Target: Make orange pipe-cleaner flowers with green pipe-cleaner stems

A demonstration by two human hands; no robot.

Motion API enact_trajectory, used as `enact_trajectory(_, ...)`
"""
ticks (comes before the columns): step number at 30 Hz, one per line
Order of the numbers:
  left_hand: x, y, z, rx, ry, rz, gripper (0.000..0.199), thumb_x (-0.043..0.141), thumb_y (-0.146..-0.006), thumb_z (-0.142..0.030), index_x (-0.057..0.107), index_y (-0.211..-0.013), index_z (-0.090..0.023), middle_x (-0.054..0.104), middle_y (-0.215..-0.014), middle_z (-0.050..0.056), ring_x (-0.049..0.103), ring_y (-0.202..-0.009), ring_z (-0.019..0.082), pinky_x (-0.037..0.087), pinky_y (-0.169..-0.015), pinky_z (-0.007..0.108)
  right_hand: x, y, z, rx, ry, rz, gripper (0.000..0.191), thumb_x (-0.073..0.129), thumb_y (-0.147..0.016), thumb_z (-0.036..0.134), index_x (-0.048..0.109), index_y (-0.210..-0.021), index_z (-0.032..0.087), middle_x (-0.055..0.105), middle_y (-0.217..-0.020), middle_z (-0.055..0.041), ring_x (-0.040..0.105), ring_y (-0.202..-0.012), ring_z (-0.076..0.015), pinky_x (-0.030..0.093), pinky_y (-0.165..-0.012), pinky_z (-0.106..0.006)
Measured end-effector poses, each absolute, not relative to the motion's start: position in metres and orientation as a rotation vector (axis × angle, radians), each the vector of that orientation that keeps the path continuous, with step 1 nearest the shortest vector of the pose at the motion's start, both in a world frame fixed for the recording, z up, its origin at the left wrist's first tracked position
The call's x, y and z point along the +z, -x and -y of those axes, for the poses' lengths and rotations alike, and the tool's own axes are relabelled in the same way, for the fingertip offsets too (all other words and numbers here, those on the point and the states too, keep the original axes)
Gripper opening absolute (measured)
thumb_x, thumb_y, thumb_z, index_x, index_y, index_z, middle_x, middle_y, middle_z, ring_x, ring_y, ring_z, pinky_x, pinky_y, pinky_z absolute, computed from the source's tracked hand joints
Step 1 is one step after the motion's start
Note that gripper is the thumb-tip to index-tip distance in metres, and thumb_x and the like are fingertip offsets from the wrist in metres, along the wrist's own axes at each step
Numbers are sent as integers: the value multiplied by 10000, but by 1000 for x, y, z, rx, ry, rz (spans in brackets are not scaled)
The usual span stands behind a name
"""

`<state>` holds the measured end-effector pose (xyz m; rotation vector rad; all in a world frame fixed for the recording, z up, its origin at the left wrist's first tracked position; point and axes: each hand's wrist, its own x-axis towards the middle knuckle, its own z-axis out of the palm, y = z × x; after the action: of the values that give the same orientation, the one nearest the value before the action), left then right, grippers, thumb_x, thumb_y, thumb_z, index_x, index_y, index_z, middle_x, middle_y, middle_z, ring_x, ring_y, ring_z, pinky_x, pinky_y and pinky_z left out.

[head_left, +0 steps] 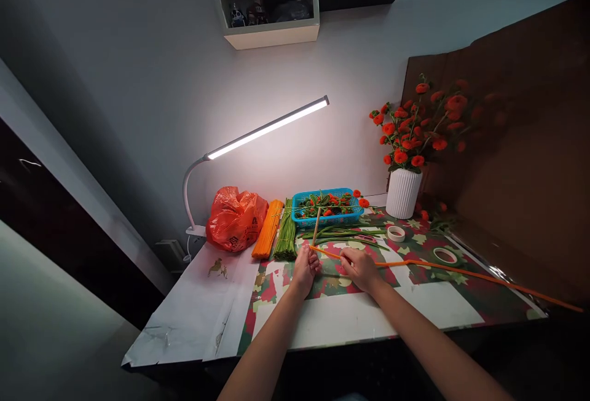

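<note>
My left hand point(305, 269) is closed around a thin wooden stick point(317, 226) that points up and slightly tilted from the fist. An orange pipe cleaner point(442, 266) runs from the stick at my left fingers, through the closed fingers of my right hand point(360, 268), and far out to the right past the table edge. Between the two hands a short stretch of it is taut. Behind my hands lie loose green stems point(343, 233). The end of the pipe cleaner at the stick is partly hidden by my left fingers.
At the back are a red plastic bag point(235, 220), orange pipe cleaners point(267, 229), green pipe cleaners point(286, 232) and a blue basket point(302, 223) of flowers. Tape rolls point(396, 233) and a white vase point(403, 195) stand right. A lit lamp point(270, 129) hangs over the table.
</note>
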<state>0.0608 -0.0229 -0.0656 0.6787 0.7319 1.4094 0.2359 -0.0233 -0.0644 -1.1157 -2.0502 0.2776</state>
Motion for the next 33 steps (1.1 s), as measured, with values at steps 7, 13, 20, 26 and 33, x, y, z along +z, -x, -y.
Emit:
enact_trajectory(7, -64, -60, 27, 1393, -766, -735, 498, 737, -645, -510, 358, -764, -211, 267, -498, -126, 218, -384, 28, 169, -419, 161, -65, -234, 25, 341, 1172, 2053, 215, 421, -833, 184, 430, -618, 197, 496, -606, 12, 463, -581, -137, 278, -546, -251)
enact_trajectory(13, -54, -48, 35, 1222, -886, -584, 438, 725, -708, -409, 339, -719, -203, 225, -500, -117, 193, -400, 31, 146, -425, 165, -64, -241, 18, 465, 1149, 1933, 219, 405, -888, 261, 519, -709, 205, 549, -656, 5, 499, -619, -152, 330, -579, -255)
enact_trajectory(20, -53, -37, 43, 705, -1102, -526, 317, 694, -738, -329, 410, -722, -189, 288, -511, -97, 205, -417, 34, 147, -440, 189, -54, -255, 8, 508, 941, 1960, 232, 474, -888, 322, 610, -752, 192, 616, -722, -28, 536, -711, -175, 383, -670, -290)
enact_trajectory(26, -42, -40, 42, 590, -1255, -695, 343, 708, -713, -378, 426, -678, -185, 319, -503, -88, 233, -429, 44, 133, -434, 202, -6, -262, 12, 240, 859, 2253, 215, 518, -897, 318, 638, -757, 208, 656, -706, -21, 515, -696, -170, 306, -753, -336)
enact_trajectory(33, -38, -46, 43, 568, -1405, -890, 294, 664, -731, -422, 468, -707, -205, 412, -499, -71, 335, -391, 67, 192, -388, 200, 30, -247, 30, -135, 701, 2496, 290, 409, -938, 215, 579, -703, 194, 611, -651, -13, 449, -666, -153, 232, -720, -325)
